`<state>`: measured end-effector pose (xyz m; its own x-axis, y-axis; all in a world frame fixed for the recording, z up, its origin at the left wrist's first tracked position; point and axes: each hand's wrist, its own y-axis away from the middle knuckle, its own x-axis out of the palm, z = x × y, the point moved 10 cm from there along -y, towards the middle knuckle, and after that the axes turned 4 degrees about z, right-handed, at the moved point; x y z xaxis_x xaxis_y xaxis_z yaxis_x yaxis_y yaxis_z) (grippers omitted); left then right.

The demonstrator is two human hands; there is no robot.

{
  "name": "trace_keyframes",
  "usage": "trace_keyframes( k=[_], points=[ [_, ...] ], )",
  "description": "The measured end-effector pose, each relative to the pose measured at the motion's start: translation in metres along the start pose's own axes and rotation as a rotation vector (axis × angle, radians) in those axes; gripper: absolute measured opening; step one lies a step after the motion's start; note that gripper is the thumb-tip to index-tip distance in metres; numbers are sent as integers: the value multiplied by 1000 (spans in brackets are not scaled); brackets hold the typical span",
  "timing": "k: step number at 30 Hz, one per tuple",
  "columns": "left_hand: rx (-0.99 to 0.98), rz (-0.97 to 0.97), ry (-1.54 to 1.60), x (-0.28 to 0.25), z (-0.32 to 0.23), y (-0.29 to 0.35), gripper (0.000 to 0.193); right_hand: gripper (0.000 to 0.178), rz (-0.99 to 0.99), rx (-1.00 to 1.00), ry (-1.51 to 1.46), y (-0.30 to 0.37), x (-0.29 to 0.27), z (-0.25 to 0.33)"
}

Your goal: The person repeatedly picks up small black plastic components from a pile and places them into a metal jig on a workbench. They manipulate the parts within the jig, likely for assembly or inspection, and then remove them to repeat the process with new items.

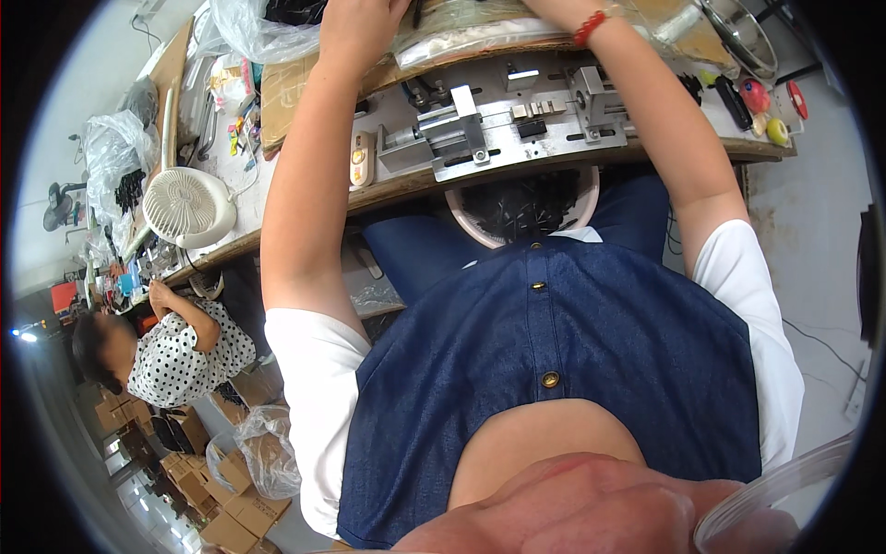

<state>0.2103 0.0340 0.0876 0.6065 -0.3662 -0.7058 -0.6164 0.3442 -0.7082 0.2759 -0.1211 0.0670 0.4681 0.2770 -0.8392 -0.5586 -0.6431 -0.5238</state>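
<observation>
Both my arms reach forward over the bench, and the top edge of the picture cuts off my fingers. My left hand (363, 28) is beside a clear plastic bag (484, 39) on cardboard. A thin dark piece (417, 13) shows near its fingertips; whether I hold it cannot be seen. My right hand (561, 11), with a red bead bracelet (591, 28) at the wrist, is over the far right part of the plastic. Between my forearms sits a metal clamping fixture (531, 129) with sliding blocks and a small black part (532, 128) in its middle.
A beige push-button box (361, 159) is left of the fixture, and a white fan (189, 207) stands farther left. Below the bench edge, a tub (459, 218) holds black pieces. A metal bowl (741, 37) is at far right. Another person (189, 355) works at left.
</observation>
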Motion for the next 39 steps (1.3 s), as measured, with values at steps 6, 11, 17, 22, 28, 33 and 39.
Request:
trace_keyframes(
  k=[6,11,17,22,28,33,39],
  points=[
    [-456,-162,456,13,22,7,10,7,-65,-6,-42,17,-8,-32],
    [-694,-210,917,18,28,29,17,7,-61,-93,-89,22,-9,-21],
    [-818,-58,1117,20,-30,83,26,14,115,-135,-148,18,11,-10],
    [-752,204,1157,43,-104,130,42,14,38,-89,-337,11,-26,-17],
    [-551,235,767,47,-149,137,32,18,105,-199,-28,-11,21,32],
    [-500,185,560,51,-147,137,24,21,-143,-4,-412,-24,-11,-5],
    [-414,129,461,68,-154,134,22,20,-488,327,-1669,-23,24,-120]
  ],
)
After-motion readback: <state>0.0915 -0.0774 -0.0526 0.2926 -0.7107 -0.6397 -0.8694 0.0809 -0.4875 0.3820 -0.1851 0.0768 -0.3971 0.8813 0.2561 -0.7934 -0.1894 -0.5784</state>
